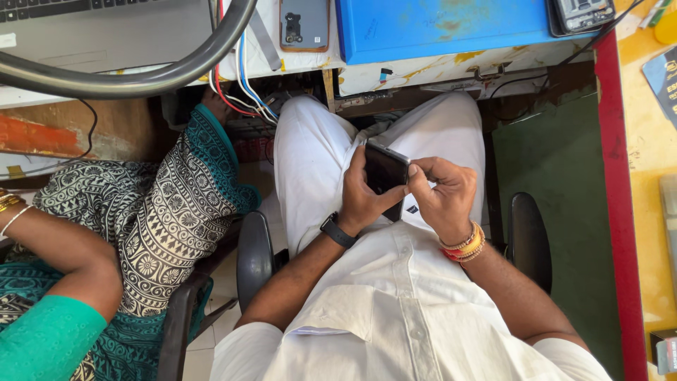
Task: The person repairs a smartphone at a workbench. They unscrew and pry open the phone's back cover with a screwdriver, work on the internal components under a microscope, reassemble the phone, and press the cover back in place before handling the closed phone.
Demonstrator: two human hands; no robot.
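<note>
Smartphone (pixel 384 171) held in both hands above a lap in white trousers.
Left hand (pixel 361 197) fingers wrap its left edge; right hand (pixel 443 194) fingers curl closed around its right side. A second phone (pixel 304 25) lies on the workbench (pixel 451 67) ahead.

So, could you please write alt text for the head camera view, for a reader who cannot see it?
A seated person in white clothes holds a dark phone over the lap in both hands: the left hand grips it and the right hand touches its edge. Another person in patterned green clothing sits beside them, below a cluttered workbench.
</note>
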